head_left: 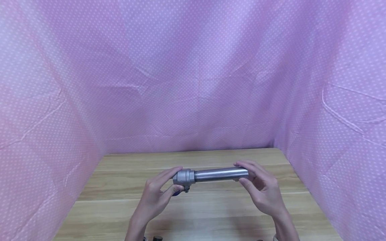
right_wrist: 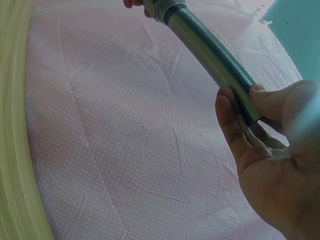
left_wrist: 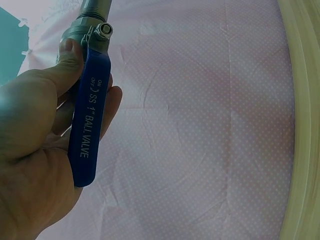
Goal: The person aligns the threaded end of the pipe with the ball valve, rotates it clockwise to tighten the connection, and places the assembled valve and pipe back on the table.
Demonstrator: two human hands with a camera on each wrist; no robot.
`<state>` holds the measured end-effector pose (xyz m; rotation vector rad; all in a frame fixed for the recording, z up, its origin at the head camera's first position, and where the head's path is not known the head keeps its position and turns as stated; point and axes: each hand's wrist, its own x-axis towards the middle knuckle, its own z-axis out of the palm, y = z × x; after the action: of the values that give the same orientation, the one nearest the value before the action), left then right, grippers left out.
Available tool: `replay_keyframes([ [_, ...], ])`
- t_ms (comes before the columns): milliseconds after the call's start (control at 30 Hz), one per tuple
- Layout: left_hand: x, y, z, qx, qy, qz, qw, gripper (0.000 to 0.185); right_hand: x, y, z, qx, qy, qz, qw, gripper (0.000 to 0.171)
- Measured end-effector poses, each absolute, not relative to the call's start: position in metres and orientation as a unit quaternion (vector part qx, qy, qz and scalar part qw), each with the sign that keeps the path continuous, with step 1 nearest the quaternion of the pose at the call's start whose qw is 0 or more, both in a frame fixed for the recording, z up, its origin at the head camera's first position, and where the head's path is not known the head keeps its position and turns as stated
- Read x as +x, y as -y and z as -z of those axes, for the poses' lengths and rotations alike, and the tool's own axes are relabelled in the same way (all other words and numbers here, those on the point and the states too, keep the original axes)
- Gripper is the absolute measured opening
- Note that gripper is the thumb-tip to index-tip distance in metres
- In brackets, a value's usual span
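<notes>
Pink cloth with small white dots [head_left: 193,83] is hanging on three sides around a pale wooden tabletop [head_left: 199,214]. Above this tabletop a person is holding a grey metal ball valve with a blue lever handle [head_left: 183,178], and a smooth steel pipe with a threaded end [head_left: 221,174] is going into it. The whole piece is lying level in the air, between the two hands, not touching the wood.

The left hand [head_left: 155,197] is gripping the valve body; in the left wrist view its thumb is pressing near the stem nut and the fingers [left_wrist: 111,102] are curling behind the blue handle. The right hand [head_left: 262,192] is pinching the free end of the pipe, thumb on one side and fingers [right_wrist: 229,122] on the other.

I am judging this piece to be heavy and fully stiff. The polished pipe is probably slippery, so the better places to hold are the angular valve body and the threaded part, where the fingers can find edges.
</notes>
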<state>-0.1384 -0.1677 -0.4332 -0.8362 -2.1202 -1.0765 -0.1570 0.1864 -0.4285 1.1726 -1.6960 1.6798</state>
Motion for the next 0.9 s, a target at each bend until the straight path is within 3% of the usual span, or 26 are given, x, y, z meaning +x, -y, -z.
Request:
replay_keyframes([
  [433, -0.1401, 0.1675, 0.4334, -0.334, 0.790, 0.416, 0.302, 0.070, -0.1566, -0.1869, 0.4279, 0.424, 0.620, -0.614, 0.241, 0.057],
  [900, -0.1399, 0.1680, 0.4352, -0.331, 0.788, 0.413, 0.314, 0.070, -0.1565, -0.1891, 0.4317, 0.394, 0.647, -0.597, 0.266, 0.046],
])
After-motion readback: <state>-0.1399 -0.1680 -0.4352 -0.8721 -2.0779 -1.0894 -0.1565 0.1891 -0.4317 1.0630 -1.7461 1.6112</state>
